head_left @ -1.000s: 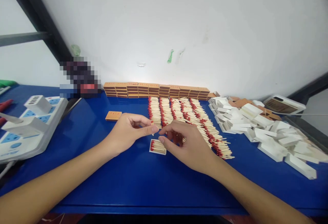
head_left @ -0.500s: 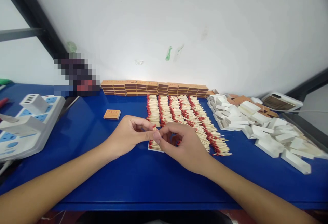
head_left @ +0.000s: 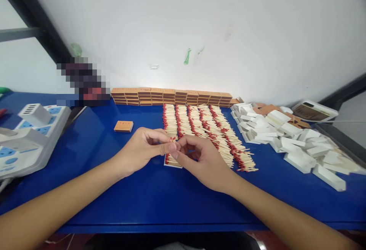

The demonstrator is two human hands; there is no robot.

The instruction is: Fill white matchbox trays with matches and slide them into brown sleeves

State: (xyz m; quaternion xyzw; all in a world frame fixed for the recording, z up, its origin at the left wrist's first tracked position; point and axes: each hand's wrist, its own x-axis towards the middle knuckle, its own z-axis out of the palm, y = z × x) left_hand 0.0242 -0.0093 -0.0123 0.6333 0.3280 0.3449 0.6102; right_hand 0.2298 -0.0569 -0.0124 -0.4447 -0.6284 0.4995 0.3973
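Both forearms angle in from the lower corners, low over the blue counter [head_left: 122, 200], and here the hands meet, fingertip to fingertip, right in the middle. The left hand [head_left: 144, 149] lies on its side, thumb along the top, fingers curled under, and it's pinching a small bunch of matches [head_left: 172, 139], red heads poking up between thumb and forefinger. In from the other side comes the right hand [head_left: 204, 162], wrist bent inward, fingers loosely curled, thumb and forefinger drawn close at the very same spot; whether it grips the matches too, I can't tell. Just below those fingertips sits a white tray [head_left: 173, 166] with matches lying in it, partly hidden by the hands. Beyond them, loose matches [head_left: 215, 128] run in long rows toward the stacked matchboxes [head_left: 171, 96] by the wall, while a single matchbox [head_left: 123, 126] lies apart, past the left hand.
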